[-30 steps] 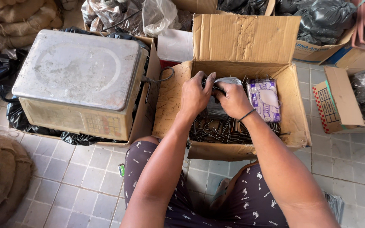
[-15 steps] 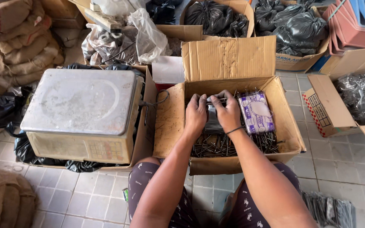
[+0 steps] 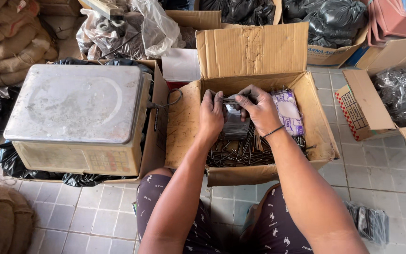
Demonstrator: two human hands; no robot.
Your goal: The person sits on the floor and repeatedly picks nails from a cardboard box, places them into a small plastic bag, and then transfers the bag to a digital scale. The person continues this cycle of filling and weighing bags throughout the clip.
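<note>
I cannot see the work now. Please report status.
Both hands, left and right, grip a clear bag over nails in the box. Purple packet beside right hand.

Clear plastic bag (image 3: pixel 235 123) of nails, held upright over loose dark nails (image 3: pixel 240 153) inside open cardboard box (image 3: pixel 252 51)

Grey metal weighing scale (image 3: pixel 78 110) on the left, seated in a low carton lined with black plastic. Brown sacks (image 3: pixel 8 42) stacked at the far left corner of the tiled floor (image 3: pixel 381 183). Clear plastic bag (image 3: pixel 128 28) with metal parts behind the scale. Black plastic bags (image 3: pixel 325 19) along the far edge. Open carton (image 3: pixel 386 94) with dark shiny packets at the right edge. Small bundle of wrapped packets (image 3: pixel 370 223) on the floor at the near right.
</note>
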